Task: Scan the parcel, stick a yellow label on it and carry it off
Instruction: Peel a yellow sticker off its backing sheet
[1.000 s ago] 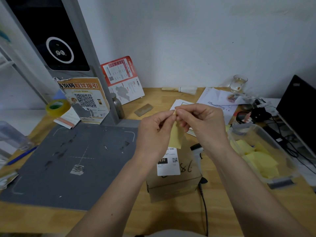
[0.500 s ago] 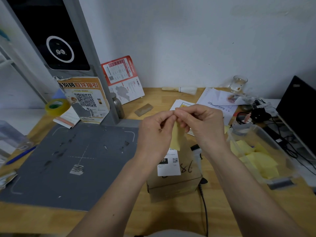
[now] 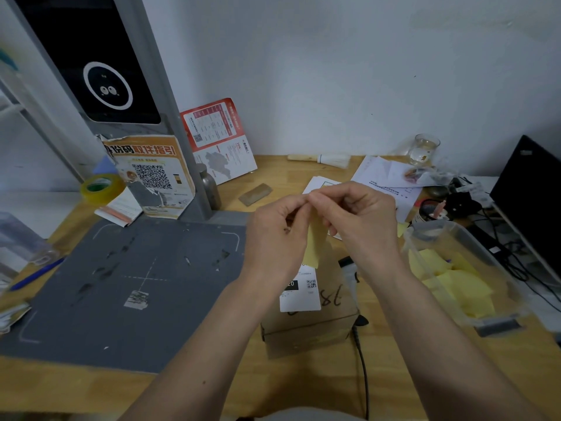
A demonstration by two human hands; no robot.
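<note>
A small brown cardboard parcel [image 3: 312, 325] with a white shipping label and "18" handwritten on top sits on the wooden desk, below my hands. My left hand [image 3: 274, 235] and my right hand [image 3: 361, 220] are raised above it, both pinching the top edge of one yellow label [image 3: 315, 247] that hangs down between them. A clear plastic tub [image 3: 473, 238] holding more yellow labels stands to the right. A black handheld scanner [image 3: 349, 268] lies just behind the parcel's right side, mostly hidden by my right forearm.
A grey scanning mat [image 3: 121, 284] covers the desk's left half, under a tall scanner stand [image 3: 115, 65]. Papers [image 3: 385, 177], a glass, cables and a black laptop [image 3: 531, 202] crowd the right. A tape roll [image 3: 101, 188] and blue pen [image 3: 36, 276] lie at left.
Both hands stay pinched on the yellow label's top edge, with only slight finger movement. The parcel has not moved.
</note>
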